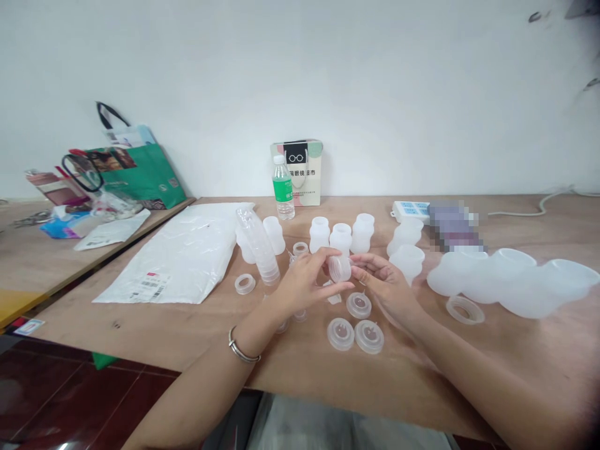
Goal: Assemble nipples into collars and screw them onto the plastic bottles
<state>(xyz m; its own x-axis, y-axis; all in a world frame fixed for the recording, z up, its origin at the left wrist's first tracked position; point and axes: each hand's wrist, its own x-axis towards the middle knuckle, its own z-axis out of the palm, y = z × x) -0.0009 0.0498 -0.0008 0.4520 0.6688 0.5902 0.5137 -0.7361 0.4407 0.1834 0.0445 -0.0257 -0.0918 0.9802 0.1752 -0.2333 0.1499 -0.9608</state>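
A translucent plastic screw ring [340,269] is held up over the table, tilted so its ribbed wall shows. My left hand [313,275] grips it between thumb and fingers from the left. At its right edge the thumb and fingertips of my right hand [379,278] pinch together against the ring. Just below lie three round translucent caps [369,336] with small thin tips on top. Under my left forearm some small clear parts [300,314] are partly hidden. A loose ring [244,284] lies to the left, another ring [465,310] to the right.
Behind my hands stand several white frosted bottles [320,234], with more bottles [525,284] at the right. A stack of clear cups [259,244] leans beside a white mailing bag [173,250]. At the wall are a water bottle [283,189], a paper bag [313,181] and a power strip [410,211].
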